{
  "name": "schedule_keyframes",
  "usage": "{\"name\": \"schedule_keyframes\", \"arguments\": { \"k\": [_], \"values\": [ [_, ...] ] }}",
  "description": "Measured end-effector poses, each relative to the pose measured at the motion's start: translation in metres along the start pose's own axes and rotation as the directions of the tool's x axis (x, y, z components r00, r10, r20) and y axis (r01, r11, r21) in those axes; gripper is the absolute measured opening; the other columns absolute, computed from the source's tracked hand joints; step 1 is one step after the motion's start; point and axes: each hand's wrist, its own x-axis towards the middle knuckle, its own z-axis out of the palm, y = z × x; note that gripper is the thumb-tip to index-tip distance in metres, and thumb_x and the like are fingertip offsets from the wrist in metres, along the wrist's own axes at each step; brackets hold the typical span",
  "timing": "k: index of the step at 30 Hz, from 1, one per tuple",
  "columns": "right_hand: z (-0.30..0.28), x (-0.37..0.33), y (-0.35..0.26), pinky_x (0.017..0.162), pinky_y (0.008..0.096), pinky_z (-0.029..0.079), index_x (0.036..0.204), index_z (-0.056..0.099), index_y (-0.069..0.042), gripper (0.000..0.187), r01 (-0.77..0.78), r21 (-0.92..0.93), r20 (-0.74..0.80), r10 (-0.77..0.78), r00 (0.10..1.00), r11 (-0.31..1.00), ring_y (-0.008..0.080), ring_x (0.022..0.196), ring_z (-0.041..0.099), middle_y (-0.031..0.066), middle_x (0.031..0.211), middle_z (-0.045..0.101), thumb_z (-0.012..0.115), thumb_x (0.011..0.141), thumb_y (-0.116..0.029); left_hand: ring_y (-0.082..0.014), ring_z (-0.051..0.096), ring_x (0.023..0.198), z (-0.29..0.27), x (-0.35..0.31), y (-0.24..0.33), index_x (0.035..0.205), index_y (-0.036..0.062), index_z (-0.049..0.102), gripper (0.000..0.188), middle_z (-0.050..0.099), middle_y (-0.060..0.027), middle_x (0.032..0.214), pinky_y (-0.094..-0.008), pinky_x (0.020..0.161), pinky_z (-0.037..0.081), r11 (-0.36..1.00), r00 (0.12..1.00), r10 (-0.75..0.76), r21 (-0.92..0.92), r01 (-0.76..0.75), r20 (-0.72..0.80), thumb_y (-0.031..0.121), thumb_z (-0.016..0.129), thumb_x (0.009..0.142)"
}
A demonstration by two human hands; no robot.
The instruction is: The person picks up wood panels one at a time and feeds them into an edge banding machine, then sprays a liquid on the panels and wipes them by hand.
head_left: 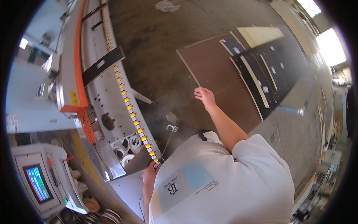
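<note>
My left hand (150, 173) is low beside the near end of a conveyor rail (131, 114) with yellow and grey pads. Its fingers are closed around a small metal piece (158, 163), mostly hidden by the hand and my shirt. A thin metal rod (167, 143) slants up from there toward a pale hook (172, 128); I cannot tell whether they are joined. My right arm stretches forward, and my right hand (206, 98) is over the near left edge of a large brown board (210, 63). Its fingers are bent together; whether they grip the board's edge is unclear.
Black panels (287, 71), pale strips and a cream board (261, 35) lie on the brown board. On the left runs a long machine with an orange guard (79, 56) and a black crosswise panel (103, 65). A control screen (38, 183) stands at lower left. White rings (128, 160) lie beneath the rail.
</note>
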Motion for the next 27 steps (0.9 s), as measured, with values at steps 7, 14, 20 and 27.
{"name": "schedule_keyframes", "arguments": {
  "k": [7,14,20,27],
  "values": [
    [-0.202,-0.088,-0.018,0.09,0.0359,0.058,0.113,0.069,0.0,0.03,0.094,0.107,-0.431,-0.039,0.901,0.99,0.0205,0.101,0.07,0.0102,0.109,0.071,0.059,0.103,-0.026,-0.0418,0.068,0.108,0.015,0.047,0.059,0.122,0.0217,0.064,0.041,0.073,-0.0195,0.11,-0.0493,0.09,0.053,0.955,0.936,0.196,0.159,-0.25,0.294,0.051,0.065,0.092],
    [-0.302,-0.102,-0.007,0.082,0.0297,0.055,0.113,0.071,-0.003,0.029,0.06,0.056,-0.632,-0.011,0.775,0.997,0.0155,0.097,0.07,0.0063,0.107,0.073,0.062,0.101,-0.028,-0.0437,0.064,0.113,0.039,0.055,0.117,0.124,0.0182,0.061,0.046,0.071,-0.0199,0.114,-0.0473,0.091,0.051,0.964,0.924,0.167,0.138,-0.225,0.343,0.048,0.069,0.089],
    [-0.434,-0.051,-0.028,0.066,0.0284,0.052,0.103,0.077,-0.005,0.032,-0.051,-0.401,-0.736,-0.289,0.612,0.915,0.0119,0.077,0.069,0.0055,0.086,0.076,0.068,0.093,-0.033,-0.0402,0.063,0.122,0.061,0.059,0.148,0.137,0.0076,0.057,0.066,0.067,-0.027,0.124,-0.0441,0.099,0.049,0.968,0.915,0.189,0.09,-0.235,0.355,0.045,0.073,0.086],
    [-0.535,0.017,-0.128,0.093,0.04,0.054,0.121,0.072,-0.009,0.046,-0.262,-0.751,-0.635,-0.554,0.539,0.606,0.0313,0.107,0.071,0.0149,0.113,0.074,0.071,0.089,-0.042,-0.0463,0.067,0.097,0.058,0.038,0.207,0.112,0.0124,0.066,0.041,0.071,-0.0233,0.095,-0.047,0.079,0.053,0.959,0.884,0.14,0.161,-0.233,0.446,0.043,0.074,0.086]
  ]
}}
